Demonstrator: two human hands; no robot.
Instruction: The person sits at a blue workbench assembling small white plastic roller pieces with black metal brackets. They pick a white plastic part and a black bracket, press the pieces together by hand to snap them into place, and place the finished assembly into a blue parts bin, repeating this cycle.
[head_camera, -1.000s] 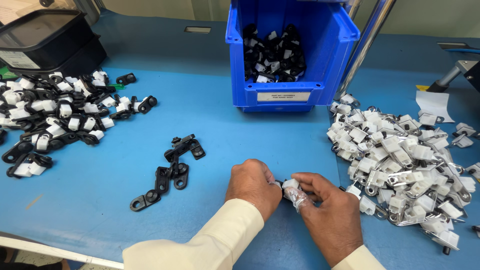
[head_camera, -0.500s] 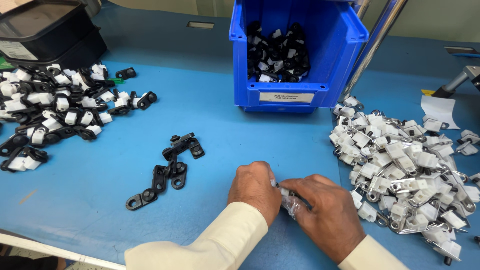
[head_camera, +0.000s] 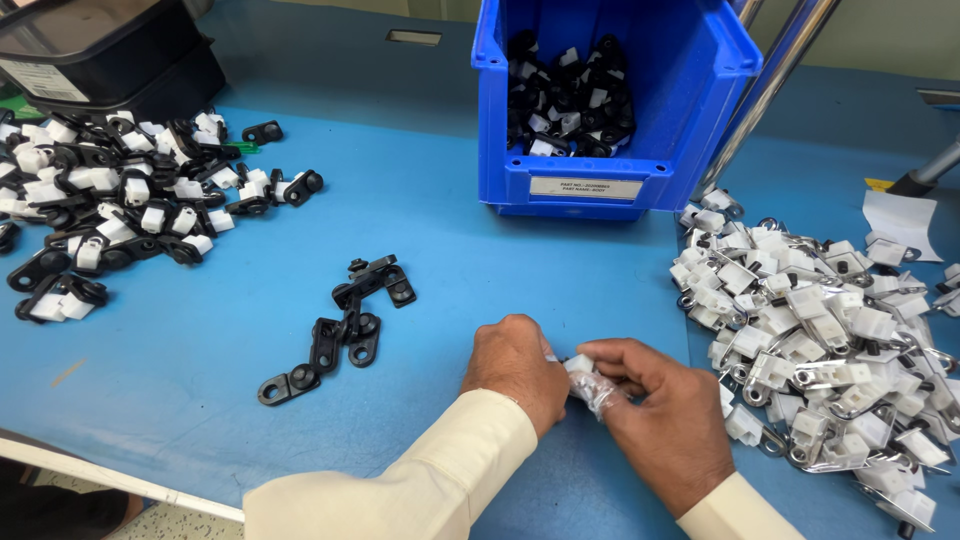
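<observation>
My left hand (head_camera: 515, 366) and my right hand (head_camera: 665, 420) meet near the front of the blue table (head_camera: 420, 250), both pinching a small white clip part (head_camera: 583, 372) with a bit of clear film under it. Just left of my hands lie several loose black clips (head_camera: 345, 320). At the right spreads a pile of white-and-metal clips (head_camera: 830, 330), close to my right hand. Most of the held part is hidden by my fingers.
A blue bin (head_camera: 610, 100) holding black and white parts stands at the back centre. A heap of black-and-white clips (head_camera: 120, 210) covers the left, with a black tray (head_camera: 100, 50) behind it. Metal poles (head_camera: 765, 85) rise right of the bin. The table's front edge runs lower left.
Both hands have stayed together on the small part, shifting slightly while the fingers worked it. The view has drifted a little; the piles have not moved.
</observation>
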